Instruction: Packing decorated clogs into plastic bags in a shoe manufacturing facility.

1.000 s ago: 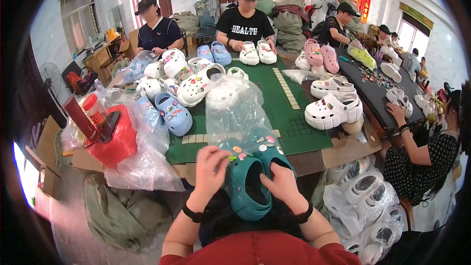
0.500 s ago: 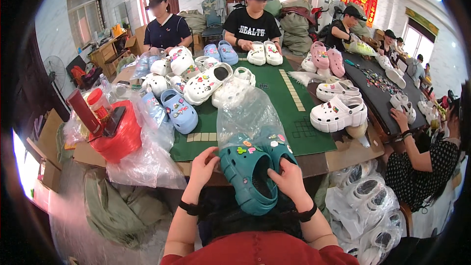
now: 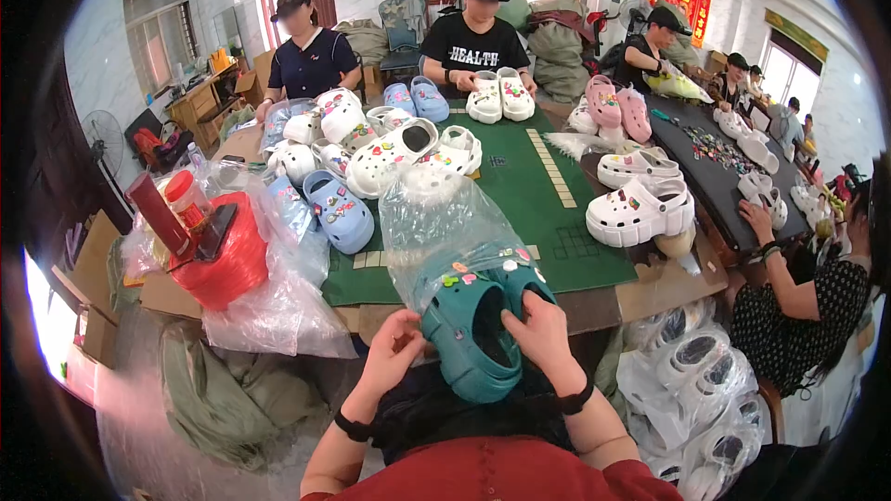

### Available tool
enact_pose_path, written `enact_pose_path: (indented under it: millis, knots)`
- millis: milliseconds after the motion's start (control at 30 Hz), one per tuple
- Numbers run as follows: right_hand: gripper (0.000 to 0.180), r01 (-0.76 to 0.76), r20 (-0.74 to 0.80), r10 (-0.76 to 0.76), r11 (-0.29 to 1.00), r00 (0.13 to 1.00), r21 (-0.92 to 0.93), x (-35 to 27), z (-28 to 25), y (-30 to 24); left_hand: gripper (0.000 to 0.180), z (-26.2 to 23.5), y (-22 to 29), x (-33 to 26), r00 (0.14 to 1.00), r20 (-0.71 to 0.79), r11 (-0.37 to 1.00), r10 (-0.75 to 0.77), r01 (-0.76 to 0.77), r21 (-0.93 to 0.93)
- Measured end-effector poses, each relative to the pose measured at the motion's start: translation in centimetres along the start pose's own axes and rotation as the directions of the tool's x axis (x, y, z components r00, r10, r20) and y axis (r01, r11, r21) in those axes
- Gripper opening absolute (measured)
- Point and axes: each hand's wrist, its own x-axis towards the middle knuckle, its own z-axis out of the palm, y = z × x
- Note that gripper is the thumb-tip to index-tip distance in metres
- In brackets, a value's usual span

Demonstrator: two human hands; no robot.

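A pair of dark green clogs point(image 3: 478, 339) with colourful charms is tilted at the near table edge, toes pointing away from me. A clear plastic bag point(image 3: 436, 227) covers the toes and spreads over the table beyond. My right hand point(image 3: 540, 332) grips the pair at the foot openings, thumb inside the left clog. My left hand point(image 3: 394, 348) is beside the left clog's outer side, close to the bag's edge. Its fingers are curled toward the thumb; what they pinch, if anything, I cannot make out.
White clogs point(image 3: 390, 158) and blue clogs point(image 3: 339, 211) crowd the green mat point(image 3: 520, 158). White clogs point(image 3: 640, 209) stand right. Red twine point(image 3: 227, 255) is left. Bagged clogs point(image 3: 696, 362) are stacked low right. Co-workers sit around the tables.
The clear bag has shifted left and lies further over the green clogs' toes. My left hand has moved down and right, its fingers more curled. My right hand still grips the pair.
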Motion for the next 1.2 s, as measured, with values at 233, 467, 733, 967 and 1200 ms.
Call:
enact_pose_path:
  millis: [233, 467, 733, 967, 1200]
  knots:
    - [0.041, 0.133, 0.094, -0.128, 0.99, 0.987, -0.054, 1.4, 2.9, 0.0, 0.036, -1.0, -0.9, 3.3, 0.928, -0.253, 0.769, 0.275, -0.054, 0.636]
    - [0.025, 0.262, -0.156, -0.237, 0.951, 0.959, 0.165, 0.4, -1.8, 0.8, 0.042, -0.3, 0.4, 4.2, 0.905, -0.279, 0.885, 0.32, -0.18, 0.43]
    - [0.06, -0.196, 0.111, 0.162, 0.778, 0.981, 0.597, 5.1, 2.9, 12.9, 0.073, 1.5, -0.4, 5.3, 0.991, -0.126, 0.995, -0.033, 0.021, -0.099]
    - [0.052, -0.048, -0.002, 0.077, 0.639, 0.997, 0.767, 2.0, 1.3, 8.1, 0.076, 1.4, -1.9, 3.6, 0.997, -0.027, 0.982, -0.074, 0.068, -0.175]
    - [0.023, -0.016, -0.26, 0.222, 0.789, 0.94, 0.614, 0.7, -1.5, 8.0, 0.074, 3.2, -2.2, 4.8, 0.995, 0.088, 0.994, -0.041, 0.049, -0.1]
